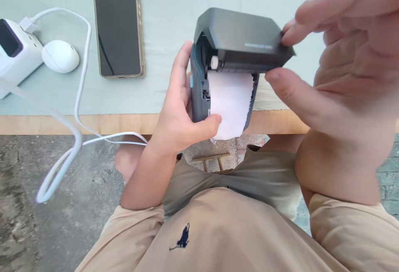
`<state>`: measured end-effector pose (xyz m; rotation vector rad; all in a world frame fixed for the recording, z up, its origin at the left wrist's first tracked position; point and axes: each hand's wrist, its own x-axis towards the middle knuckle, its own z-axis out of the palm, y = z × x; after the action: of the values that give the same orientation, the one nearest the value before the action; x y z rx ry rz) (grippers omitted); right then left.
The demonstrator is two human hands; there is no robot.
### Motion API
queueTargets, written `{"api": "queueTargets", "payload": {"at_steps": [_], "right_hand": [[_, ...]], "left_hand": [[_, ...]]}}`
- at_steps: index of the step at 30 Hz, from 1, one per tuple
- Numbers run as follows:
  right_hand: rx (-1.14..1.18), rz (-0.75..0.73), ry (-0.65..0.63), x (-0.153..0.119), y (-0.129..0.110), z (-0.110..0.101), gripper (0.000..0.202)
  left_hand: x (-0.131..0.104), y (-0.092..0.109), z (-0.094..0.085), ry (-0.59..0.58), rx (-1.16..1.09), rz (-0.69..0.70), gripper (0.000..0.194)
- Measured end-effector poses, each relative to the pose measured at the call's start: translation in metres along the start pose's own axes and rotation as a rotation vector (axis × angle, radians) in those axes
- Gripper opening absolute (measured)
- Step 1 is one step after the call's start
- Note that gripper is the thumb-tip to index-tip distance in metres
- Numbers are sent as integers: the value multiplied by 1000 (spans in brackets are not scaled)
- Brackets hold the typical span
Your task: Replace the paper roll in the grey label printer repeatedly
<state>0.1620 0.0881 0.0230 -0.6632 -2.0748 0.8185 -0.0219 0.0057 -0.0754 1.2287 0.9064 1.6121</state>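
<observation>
Printer: portable printer held over the desk's front edge, lid raised.
Left hand: wrapped round its body, thumb on the paper.
Right hand: pinching the lid's corner.
Lid technique: I'd keep body steady, paper straight.
Count: one printer, one phone, one charging hub, one white rounded case; white cables perhaps two, loops overlapping.

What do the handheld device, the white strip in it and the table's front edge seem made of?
Handheld device: probably hard plastic, dark grey, satin, given its soft sheen.
White strip: likely paper, matte, thin and curving with a ragged side.
Table's front edge: apparently pale wood with faint grain; veneer is possible.
</observation>
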Motion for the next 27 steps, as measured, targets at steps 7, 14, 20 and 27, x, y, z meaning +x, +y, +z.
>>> {"api": "queueTargets", "payload": {"at_steps": [7,14,20,27], "right_hand": [[-217,-211,-201,-5,5,-7,41],[-287,-85,-125,-13,-5,-1,31],[-209,45,-153,-21,-15,8,49],[83,195,-270,-25,-7,18,56]], "left_hand": [[0,12,1,-5,-13,-108,89],[5,48,13,30,-172,-351,83],[5,61,18,142,-66,-387,62],[2,52,12,13,-104,-285,50]]}}
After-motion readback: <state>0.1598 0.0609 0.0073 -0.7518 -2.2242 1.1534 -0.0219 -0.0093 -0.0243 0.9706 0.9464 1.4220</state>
